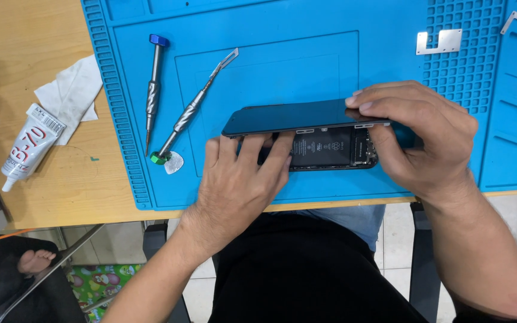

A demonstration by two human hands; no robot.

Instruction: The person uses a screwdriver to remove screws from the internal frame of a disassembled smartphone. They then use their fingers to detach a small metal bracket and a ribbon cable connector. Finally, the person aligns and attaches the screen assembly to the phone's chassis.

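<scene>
A black phone body [330, 149] lies open on the blue work mat [282, 66], its battery and inner parts showing. Over it, the dark screen panel [288, 118] is tilted up along its near edge. My right hand [426, 137] grips the panel's right end between fingers and thumb. The fingers of my left hand [240, 179] reach under the raised panel and rest on the phone body's left part.
A blue-capped screwdriver [152, 90], a metal pry tool with a green end [192, 107] and a white pick [173, 162] lie on the mat's left. A glue tube [28, 146] and a tissue [70, 93] sit on the wooden table. Metal brackets [440, 43] lie at the top right.
</scene>
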